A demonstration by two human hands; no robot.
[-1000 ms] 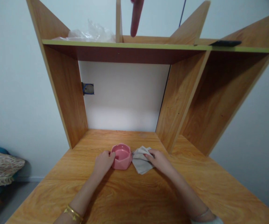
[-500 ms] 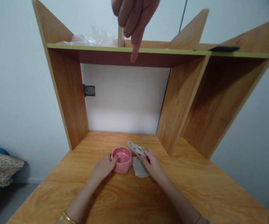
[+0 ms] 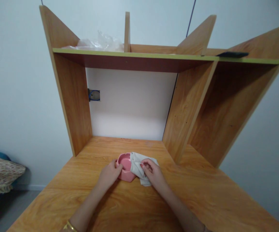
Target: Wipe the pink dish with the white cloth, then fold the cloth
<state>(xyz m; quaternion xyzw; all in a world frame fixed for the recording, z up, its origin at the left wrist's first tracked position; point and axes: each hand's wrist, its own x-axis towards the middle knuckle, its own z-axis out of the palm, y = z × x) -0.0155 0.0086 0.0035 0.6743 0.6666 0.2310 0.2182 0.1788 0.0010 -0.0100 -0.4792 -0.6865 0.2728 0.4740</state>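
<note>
- where's the left hand (image 3: pixel 110 174)?
- gripping the left side of the pink dish (image 3: pixel 126 176), thumb over its rim, a gold bracelet (image 3: pixel 70 226) on that arm.
- and the right hand (image 3: pixel 154 175)?
- just right of the dish, pinching a pale grey cloth (image 3: pixel 136 163) that drapes over the dish's right side.
- what's the dish on?
- a wood-grain surface (image 3: pixel 127 206).
- and above the dish?
- a shelf (image 3: pixel 154 56), with crumpled clear plastic (image 3: pixel 101 43) up to the dish's left and a flat black thing (image 3: pixel 233 54) far up to its right.
</note>
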